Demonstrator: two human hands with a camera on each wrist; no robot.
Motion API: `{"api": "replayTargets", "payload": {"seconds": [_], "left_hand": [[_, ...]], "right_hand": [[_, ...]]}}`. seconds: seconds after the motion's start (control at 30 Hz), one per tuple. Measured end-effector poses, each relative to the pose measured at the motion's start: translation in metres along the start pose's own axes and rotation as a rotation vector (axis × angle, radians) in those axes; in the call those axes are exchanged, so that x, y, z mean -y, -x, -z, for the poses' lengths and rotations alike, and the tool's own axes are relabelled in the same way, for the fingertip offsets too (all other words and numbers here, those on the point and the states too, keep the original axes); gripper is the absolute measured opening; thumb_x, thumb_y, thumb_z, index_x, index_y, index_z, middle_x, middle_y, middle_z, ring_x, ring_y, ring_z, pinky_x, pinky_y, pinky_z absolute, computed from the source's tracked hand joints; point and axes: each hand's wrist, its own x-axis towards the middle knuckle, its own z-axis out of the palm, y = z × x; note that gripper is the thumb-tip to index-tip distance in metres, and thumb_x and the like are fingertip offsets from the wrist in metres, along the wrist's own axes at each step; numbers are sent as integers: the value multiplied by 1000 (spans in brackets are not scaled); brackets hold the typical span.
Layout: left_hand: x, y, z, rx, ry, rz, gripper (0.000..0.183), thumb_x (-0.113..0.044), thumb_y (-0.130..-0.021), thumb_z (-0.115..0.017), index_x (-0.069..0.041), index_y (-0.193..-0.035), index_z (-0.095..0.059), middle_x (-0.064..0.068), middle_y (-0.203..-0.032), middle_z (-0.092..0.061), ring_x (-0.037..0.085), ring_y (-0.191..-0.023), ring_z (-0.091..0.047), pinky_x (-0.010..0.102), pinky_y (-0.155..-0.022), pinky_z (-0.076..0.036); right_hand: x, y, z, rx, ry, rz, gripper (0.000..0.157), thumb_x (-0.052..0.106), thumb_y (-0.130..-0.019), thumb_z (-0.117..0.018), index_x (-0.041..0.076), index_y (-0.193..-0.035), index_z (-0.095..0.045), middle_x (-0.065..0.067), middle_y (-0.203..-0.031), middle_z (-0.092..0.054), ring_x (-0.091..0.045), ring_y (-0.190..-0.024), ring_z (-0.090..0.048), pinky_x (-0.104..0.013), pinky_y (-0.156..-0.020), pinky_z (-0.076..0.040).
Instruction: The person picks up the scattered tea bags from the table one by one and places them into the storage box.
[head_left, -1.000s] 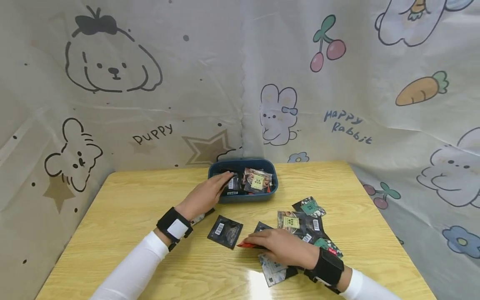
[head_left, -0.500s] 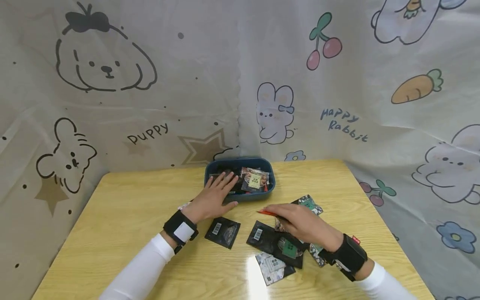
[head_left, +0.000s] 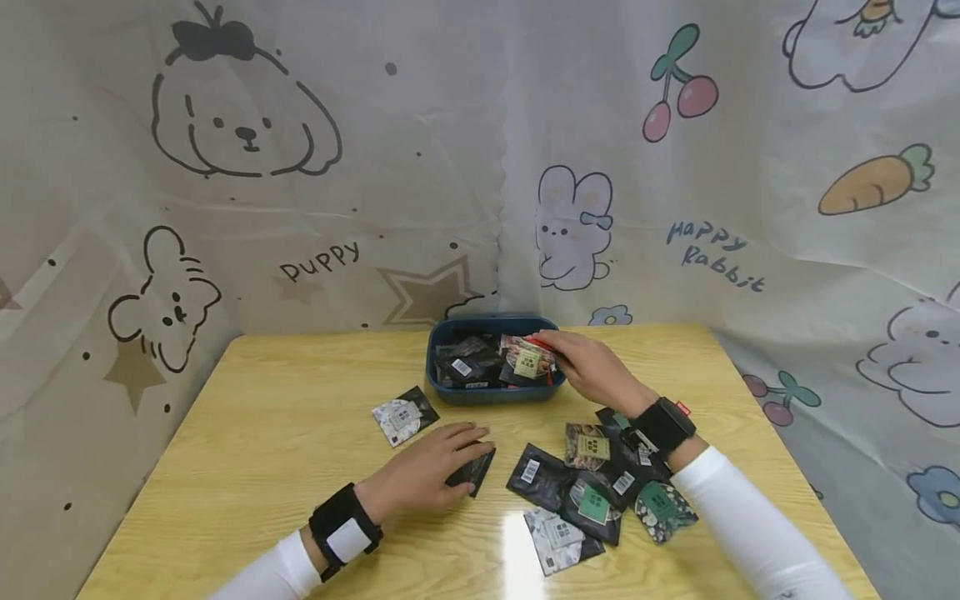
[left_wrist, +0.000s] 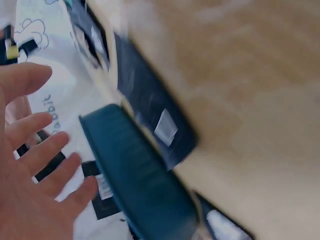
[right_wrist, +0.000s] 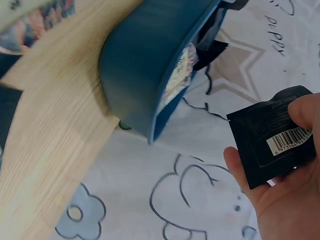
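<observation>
My right hand point(head_left: 600, 371) pinches a black sachet point(right_wrist: 272, 135) with a white barcode label, between thumb and fingers. In the head view a red edge of it shows at the fingertips, above the right end of a dark blue box point(head_left: 487, 397) that holds several sachets. My left hand point(head_left: 423, 471) lies over a black sachet point(head_left: 472, 471) on the table and partly covers it. In the left wrist view this hand's fingers point(left_wrist: 45, 150) are spread, with nothing seen between them. Whether they touch the sachet I cannot tell.
A white-and-black sachet point(head_left: 403, 415) lies left of the box. Several overlapping sachets lie at the right, including a green-labelled one point(head_left: 592, 504) and a patterned one point(head_left: 663, 510). A printed cloth point(head_left: 337, 167) hangs behind the wooden table point(head_left: 225, 467).
My right hand has carried the sachet from the pile up to the box. My left hand has come back from the box toward the viewer, onto the single black sachet.
</observation>
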Motion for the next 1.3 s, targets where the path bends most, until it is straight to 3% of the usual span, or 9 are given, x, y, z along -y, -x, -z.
{"api": "replayTargets", "payload": {"seconds": [0.2, 0.33, 0.4, 0.57, 0.63, 0.83, 0.97, 1.1, 1.3], "left_hand": [[-3, 5, -16, 204, 78, 73, 73, -42, -94, -66, -25, -157, -33, 3, -164, -30, 31, -152, -28, 50, -122, -30], [-5, 6, -21, 214, 36, 57, 64, -42, -97, -63, -24, -154, -40, 1, -160, -39, 28, -148, -37, 45, -119, -37], [-7, 6, -22, 199, 2, 39, 59, -39, -99, -61, -23, -153, -43, 0, -158, -42, 25, -145, -40, 42, -118, -39], [-9, 5, -23, 156, -97, 12, 50, -23, -100, -61, -22, -149, -49, -1, -152, -50, 21, -139, -49, 38, -113, -45], [-9, 5, -23, 136, -133, 8, 50, -17, -98, -63, -22, -146, -53, -1, -148, -54, 20, -134, -52, 38, -108, -49], [-6, 6, -23, 50, -115, 38, 42, -8, -95, -65, -20, -134, -64, -3, -131, -66, 18, -119, -63, 38, -95, -56], [-2, 6, -16, -10, -48, 76, 35, -10, -100, -58, -22, -131, -66, -6, -123, -71, 13, -108, -68, 35, -88, -58], [1, 2, -1, -128, -2, 72, 35, -10, -99, -58, -23, -132, -66, -7, -122, -71, 11, -107, -69, 34, -88, -58], [14, -20, 28, -312, -107, -2, 45, -2, -92, -67, -16, -134, -64, 0, -129, -69, 16, -112, -68, 34, -90, -59]], "right_hand": [[-10, -24, -20, 60, 6, -58, 42, 13, -104, -50, 15, -147, -50, -11, -141, -59, -31, -120, -63, -47, -96, -55], [-12, -30, -30, 146, -15, -93, 50, 23, -103, -56, 14, -151, -45, -14, -146, -54, -34, -125, -59, -50, -99, -52], [-14, -28, -33, 170, -21, -97, 56, 28, -100, -60, 15, -152, -43, -14, -146, -53, -32, -116, -61, -48, -93, -53], [-12, -17, -26, 178, -27, -87, 60, 34, -99, -61, 16, -153, -41, -12, -151, -48, -32, -126, -56, -49, -102, -50], [-9, -8, -21, 171, -21, -89, 59, 35, -100, -60, 15, -153, -42, -12, -156, -43, -35, -139, -47, -53, -111, -44], [-4, 42, -12, 148, 20, -87, 62, 36, -97, -65, 12, -150, -46, -20, -155, -41, -41, -140, -43, -57, -113, -39], [-6, 86, -15, 281, 7, -140, 76, 43, -90, -72, 12, -152, -42, -24, -158, -35, -48, -143, -35, -66, -111, -36], [-6, 119, -19, 464, -41, -216, 89, 52, -83, -76, 16, -155, -37, -21, -162, -27, -51, -146, -27, -73, -106, -35], [5, 128, -30, 531, -72, -244, 92, 54, -83, -75, 21, -157, -34, -15, -165, -24, -46, -149, -23, -77, -108, -28]]}}
